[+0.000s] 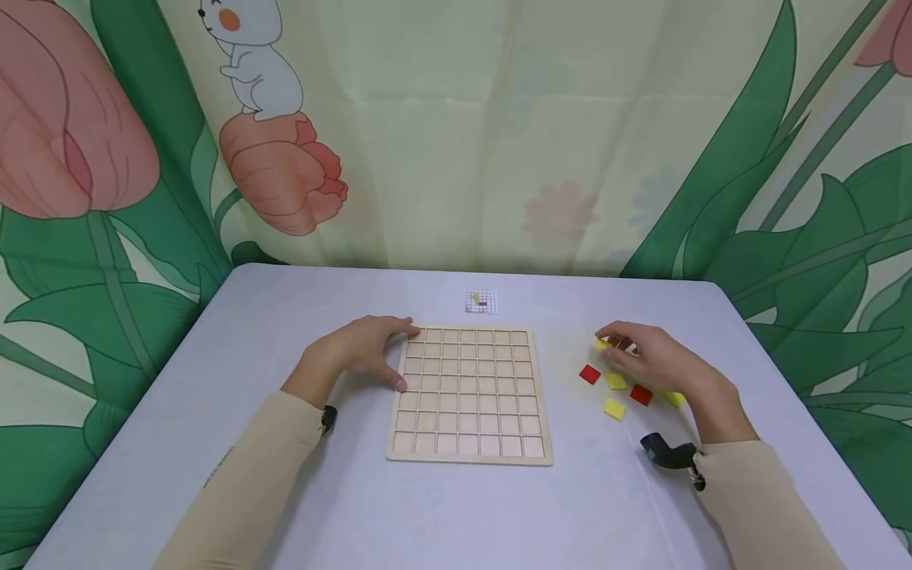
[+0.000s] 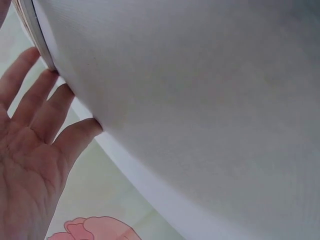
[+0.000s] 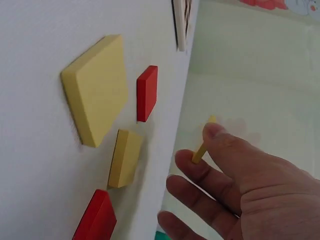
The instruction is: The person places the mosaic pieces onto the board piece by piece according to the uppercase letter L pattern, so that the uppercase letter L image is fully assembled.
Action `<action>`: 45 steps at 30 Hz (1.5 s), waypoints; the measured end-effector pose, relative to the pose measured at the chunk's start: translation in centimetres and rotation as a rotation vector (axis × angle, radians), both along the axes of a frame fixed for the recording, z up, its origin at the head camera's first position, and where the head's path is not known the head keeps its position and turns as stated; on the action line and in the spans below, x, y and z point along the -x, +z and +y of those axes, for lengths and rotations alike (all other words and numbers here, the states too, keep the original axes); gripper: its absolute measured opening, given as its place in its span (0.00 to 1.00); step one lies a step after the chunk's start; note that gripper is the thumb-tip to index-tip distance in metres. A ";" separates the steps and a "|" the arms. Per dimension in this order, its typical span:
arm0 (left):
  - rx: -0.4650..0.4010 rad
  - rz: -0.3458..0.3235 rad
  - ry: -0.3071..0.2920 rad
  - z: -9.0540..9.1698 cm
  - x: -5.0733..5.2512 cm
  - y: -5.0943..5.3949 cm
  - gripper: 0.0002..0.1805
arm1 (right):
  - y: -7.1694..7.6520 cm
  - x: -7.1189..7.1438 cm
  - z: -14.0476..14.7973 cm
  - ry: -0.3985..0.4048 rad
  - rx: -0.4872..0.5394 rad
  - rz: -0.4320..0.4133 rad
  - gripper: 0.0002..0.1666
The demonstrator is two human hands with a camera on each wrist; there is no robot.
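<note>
A pale wooden grid board (image 1: 470, 393) lies flat in the middle of the table. My left hand (image 1: 363, 348) rests at its far left corner, thumb and fingers spread along the edge; in the left wrist view the fingertips (image 2: 64, 90) touch the board's side and the tabletop. To the right of the board, my right hand (image 1: 655, 356) pinches a yellow square tile (image 3: 202, 147) between thumb and index finger, raised off the table. Below and beside that hand lie yellow tiles (image 1: 614, 409) and red tiles (image 1: 589, 374).
A small printed card (image 1: 481, 301) with a coloured grid pattern lies beyond the board's far edge. White cloth covers the table (image 1: 456, 514). Behind it hangs a curtain (image 1: 442, 158) printed with flowers and leaves. A black wrist camera (image 1: 668, 453) sits by the right sleeve.
</note>
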State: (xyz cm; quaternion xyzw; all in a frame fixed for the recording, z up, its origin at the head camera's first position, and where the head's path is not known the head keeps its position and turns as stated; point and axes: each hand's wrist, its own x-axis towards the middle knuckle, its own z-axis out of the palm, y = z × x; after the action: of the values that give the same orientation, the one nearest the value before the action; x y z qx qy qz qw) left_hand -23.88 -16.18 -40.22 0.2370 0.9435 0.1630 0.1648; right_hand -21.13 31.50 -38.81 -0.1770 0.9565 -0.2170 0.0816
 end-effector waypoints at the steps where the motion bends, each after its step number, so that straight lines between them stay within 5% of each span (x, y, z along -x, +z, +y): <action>1: -0.001 0.002 0.000 0.0 0.0 0.0 0.56 | 0.1 0.0 -0.2 0.010 0.006 0.025 0.20; 13: -0.019 -0.002 0.005 -0.1 -0.4 0.0 0.55 | 0.8 0.3 -3.4 0.098 0.129 0.148 0.22; 26: -0.008 0.000 0.018 -0.1 -0.1 0.3 0.55 | 2.1 0.2 -7.8 0.234 0.218 0.186 0.24; 45: -0.023 -0.018 0.026 0.4 -0.3 0.1 0.56 | 1.1 0.9 -13.3 0.350 0.318 0.182 0.24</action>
State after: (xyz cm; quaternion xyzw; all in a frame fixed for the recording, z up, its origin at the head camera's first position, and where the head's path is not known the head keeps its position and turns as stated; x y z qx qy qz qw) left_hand -23.63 -15.77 -40.12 0.2253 0.9430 0.1779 0.1686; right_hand -22.01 18.20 -37.72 -0.3694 0.8685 -0.3305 0.0029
